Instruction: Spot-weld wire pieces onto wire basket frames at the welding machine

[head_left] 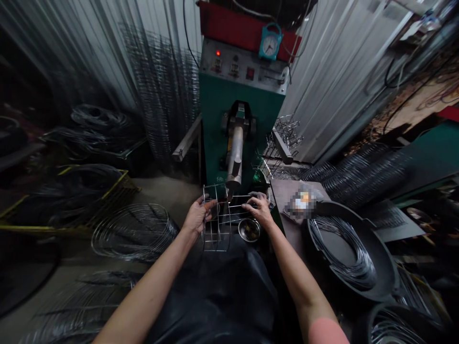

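Nearest the camera, a black apron (215, 296) fills the lower middle of the frame, with both bare forearms reaching forward over it. The left hand (196, 216) is closed narrowly around the uprights of a boxy frame of bright steel wire (225, 229), while the right hand (258, 210) lies across its horizontal wires, fingers hooked over them. Held this way, the frame seems steadied from both sides, its top end presented just beneath the tip of a vertical grey metal ram (234, 157) on a green machine (222, 105) at upper centre. A small round steel bowl (248, 230) sits just below the right hand, within easy reach. Further right, a round black tub (380, 267) holds coiled steel wire (344, 253), and wire racks (283, 138) are piled beside the machine. At left, loose wire hoops (136, 234) lie on the floor.
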A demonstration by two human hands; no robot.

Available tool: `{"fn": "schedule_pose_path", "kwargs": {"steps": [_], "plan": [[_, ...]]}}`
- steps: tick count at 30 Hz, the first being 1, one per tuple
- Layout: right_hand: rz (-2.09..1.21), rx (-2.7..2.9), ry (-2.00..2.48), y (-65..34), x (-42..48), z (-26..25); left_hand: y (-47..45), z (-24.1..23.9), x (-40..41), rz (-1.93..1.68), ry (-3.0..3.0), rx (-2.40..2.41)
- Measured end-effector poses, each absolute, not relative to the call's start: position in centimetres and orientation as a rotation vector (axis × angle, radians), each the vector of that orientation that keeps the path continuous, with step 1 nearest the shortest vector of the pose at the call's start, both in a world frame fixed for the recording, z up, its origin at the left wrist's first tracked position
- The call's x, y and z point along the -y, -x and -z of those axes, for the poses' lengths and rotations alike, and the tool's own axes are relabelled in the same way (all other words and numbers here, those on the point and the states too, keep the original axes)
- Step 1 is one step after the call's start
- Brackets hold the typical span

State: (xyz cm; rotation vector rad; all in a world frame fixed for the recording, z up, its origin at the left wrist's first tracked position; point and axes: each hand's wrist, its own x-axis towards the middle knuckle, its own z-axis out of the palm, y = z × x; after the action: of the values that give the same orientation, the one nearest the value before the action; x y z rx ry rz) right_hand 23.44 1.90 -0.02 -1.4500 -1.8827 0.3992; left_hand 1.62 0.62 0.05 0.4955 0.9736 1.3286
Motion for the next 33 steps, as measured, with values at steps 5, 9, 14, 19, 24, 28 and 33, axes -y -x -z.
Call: {"fn": "schedule_pose_path", "kwargs": {"steps": [5, 9, 14, 19, 24, 28, 33], "plan": [[-0.406, 1.864, 1.478, -23.4, -2.7, -0.1, -1.7, 0.2, -1.6, -1.328, -0.473, -0.956], [-0.398, 1.864, 1.500, -23.4, -3.4, -0.2, -1.9, 0.5, -2.4, -1.334, -0.454, -0.962], [-0.380, 1.875, 1.558, -23.4, -3.6, -0.2, -1.7, 0.8, -2.9, -1.293, -0.432, -0.978], [-0.404, 1.871, 1.581, -23.4, -3.8, 0.2, -1.6, 0.7, -3.0, -1.297, -0.455, -0.980], [-0.409, 1.866, 1.622, -23.4, -3.7, 0.0, -1.8, 0.3, -3.0, -1.275, -0.463, -0.995], [-0.417, 1.866, 1.647, -23.3, -3.5, -0.3, -1.8, 0.3, -3.0, -1.270, -0.463, -1.012], [-0.433, 1.858, 1.622, -23.5, -3.8, 0.1, -1.6, 0.2, -3.0, -1.251, -0.468, -1.018]]}}
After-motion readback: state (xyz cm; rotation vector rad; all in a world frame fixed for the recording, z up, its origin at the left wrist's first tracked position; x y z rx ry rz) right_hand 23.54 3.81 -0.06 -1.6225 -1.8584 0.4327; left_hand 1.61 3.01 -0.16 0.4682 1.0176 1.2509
